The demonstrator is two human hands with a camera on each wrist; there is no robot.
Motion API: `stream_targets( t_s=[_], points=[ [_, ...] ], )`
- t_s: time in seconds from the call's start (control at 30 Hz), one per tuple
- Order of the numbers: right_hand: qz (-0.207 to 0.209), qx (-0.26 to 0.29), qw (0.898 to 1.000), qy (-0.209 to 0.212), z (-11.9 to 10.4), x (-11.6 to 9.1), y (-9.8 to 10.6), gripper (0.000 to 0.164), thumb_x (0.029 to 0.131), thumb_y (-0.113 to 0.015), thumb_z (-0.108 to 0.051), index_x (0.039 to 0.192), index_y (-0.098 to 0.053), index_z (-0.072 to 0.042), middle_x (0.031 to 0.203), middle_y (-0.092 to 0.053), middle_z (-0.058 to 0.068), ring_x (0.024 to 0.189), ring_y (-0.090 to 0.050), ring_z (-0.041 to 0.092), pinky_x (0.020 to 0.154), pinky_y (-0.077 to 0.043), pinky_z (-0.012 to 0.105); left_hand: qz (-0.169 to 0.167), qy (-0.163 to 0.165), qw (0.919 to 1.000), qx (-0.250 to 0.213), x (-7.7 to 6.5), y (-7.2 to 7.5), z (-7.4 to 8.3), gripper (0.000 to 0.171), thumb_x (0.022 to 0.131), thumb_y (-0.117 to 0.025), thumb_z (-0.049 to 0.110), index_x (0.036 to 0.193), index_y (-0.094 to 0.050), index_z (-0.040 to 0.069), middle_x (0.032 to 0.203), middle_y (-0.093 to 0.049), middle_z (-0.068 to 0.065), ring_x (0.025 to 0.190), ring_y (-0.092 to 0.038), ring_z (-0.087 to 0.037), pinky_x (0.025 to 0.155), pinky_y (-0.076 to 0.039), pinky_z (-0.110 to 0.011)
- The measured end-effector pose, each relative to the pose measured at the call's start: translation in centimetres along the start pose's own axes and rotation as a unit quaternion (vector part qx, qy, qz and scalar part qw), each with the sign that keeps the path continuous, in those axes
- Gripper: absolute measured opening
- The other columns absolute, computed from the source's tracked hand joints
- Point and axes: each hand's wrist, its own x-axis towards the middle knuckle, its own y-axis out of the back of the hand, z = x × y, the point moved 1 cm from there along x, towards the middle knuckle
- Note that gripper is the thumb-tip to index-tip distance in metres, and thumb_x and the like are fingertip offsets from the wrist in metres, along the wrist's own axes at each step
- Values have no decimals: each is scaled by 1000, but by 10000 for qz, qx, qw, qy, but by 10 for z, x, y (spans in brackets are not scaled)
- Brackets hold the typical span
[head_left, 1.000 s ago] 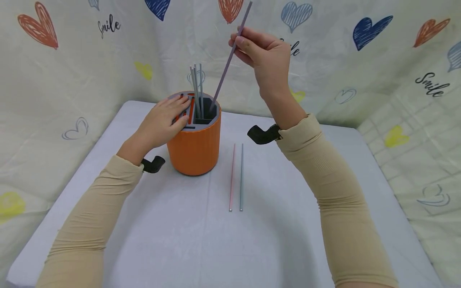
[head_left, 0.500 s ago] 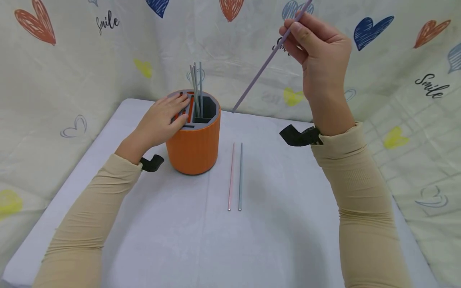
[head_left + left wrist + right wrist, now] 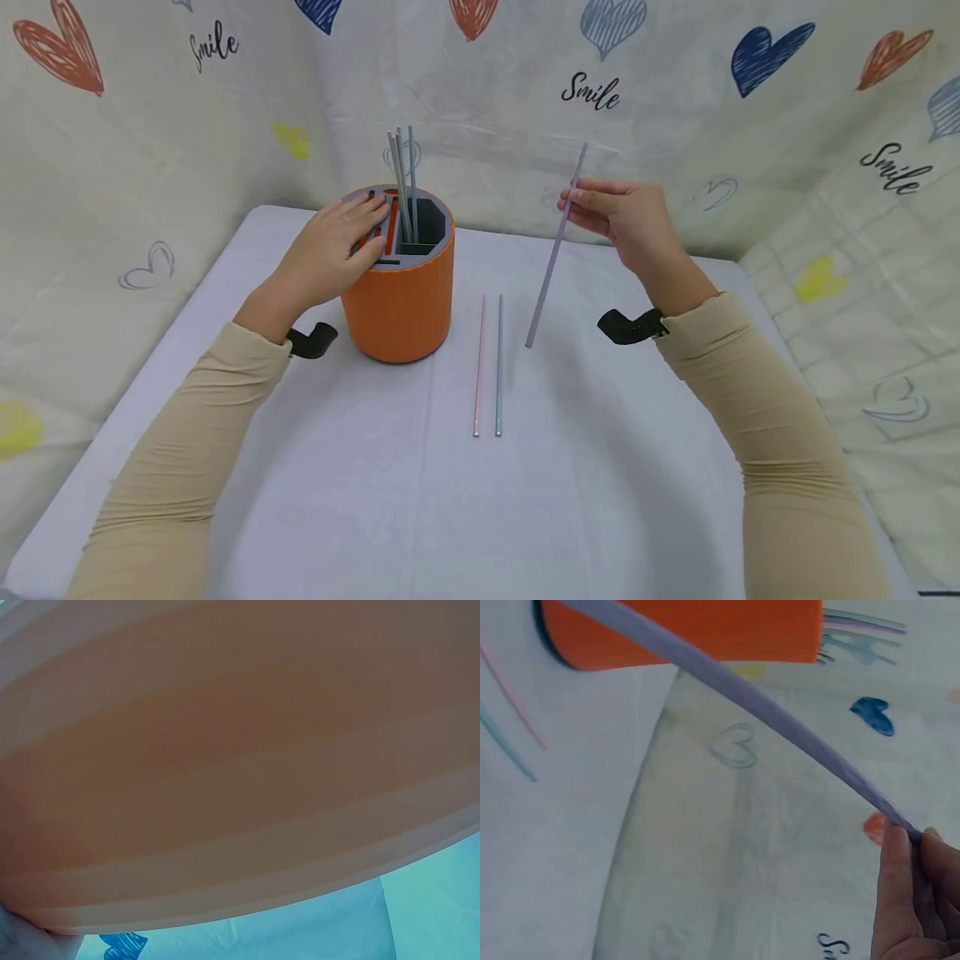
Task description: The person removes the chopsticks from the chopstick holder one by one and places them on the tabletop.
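Note:
An orange cylindrical pen holder [image 3: 397, 312] with a grey slotted top stands upright on the table. My left hand [image 3: 322, 250] rests on that top, fingers laid over the slots. In the left wrist view, the holder's wall [image 3: 240, 772] fills most of the picture. To the right, my right hand [image 3: 630, 221] pinches a thin purple stick [image 3: 553, 258] near its upper end. The stick leans, its lower end over the table and apart from the holder. In the right wrist view, thumb and fingertips [image 3: 896, 862] meet on the purple stick [image 3: 757, 701].
Several thin grey-blue sticks [image 3: 412, 171] stand in the holder's large rear compartment. A pink stick [image 3: 480, 367] and a blue stick [image 3: 499, 367] lie side by side on the white-covered table [image 3: 360, 483]. A heart-patterned cloth [image 3: 510, 108] hangs behind the table.
The purple stick has come out of the holder in my right hand, moved up and right, then lowered toward the table. My left hand stays on the holder.

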Motion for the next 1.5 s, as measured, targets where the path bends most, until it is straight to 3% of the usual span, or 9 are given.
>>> stream_targets(
  t_s=[0.27,0.5,0.67,0.9,1.13,1.5],
  points=[
    [4,-668,9900,-1242,54,17,12,9,91,-68,-3,88,-75,-7,84,-78,5,80,-77,15,78,-62,26,35,15,10000,-47,-1,1,-2,56,105,-36,30,155,-34,5,163,-30,-13,155,-19,-32,128,-11,-49],
    [-74,-810,9795,-1844,91,23,21,9,92,-66,-3,99,-72,-4,85,-78,5,81,-76,14,75,-62,23,67,-1,10000,-36,-1,0,-4,56,105,-36,30,154,-34,5,163,-31,-13,154,-19,-32,129,-11,-48],
    [-105,-1001,9735,-2055,107,26,25,25,94,-65,-4,118,-65,4,86,-77,5,80,-76,15,75,-62,23,133,-5,9999,-62,0,-2,-4,55,105,-36,31,154,-35,6,163,-31,-11,154,-20,-31,129,-11,-48],
    [-90,-1128,9645,-2386,123,30,29,23,94,-64,-5,116,-63,2,83,-77,4,78,-77,14,71,-61,22,183,-13,9998,-83,2,-3,-3,56,105,-36,31,154,-35,6,162,-32,-12,154,-20,-31,129,-11,-48],
    [-40,-1165,9593,-2574,139,34,32,49,95,-64,-6,140,-50,7,80,-77,2,76,-76,12,70,-61,20,165,-13,9998,-59,3,-4,-3,55,105,-36,31,154,-36,6,162,-32,-12,154,-21,-31,129,-11,-48],
    [-83,-1269,9520,-2785,154,31,31,45,94,-64,-3,137,-53,8,79,-76,4,75,-75,11,69,-61,20,222,-44,9996,-141,1,-3,-2,54,105,-37,29,153,-37,4,162,-33,-13,154,-22,-31,129,-12,-46]
  ],
)
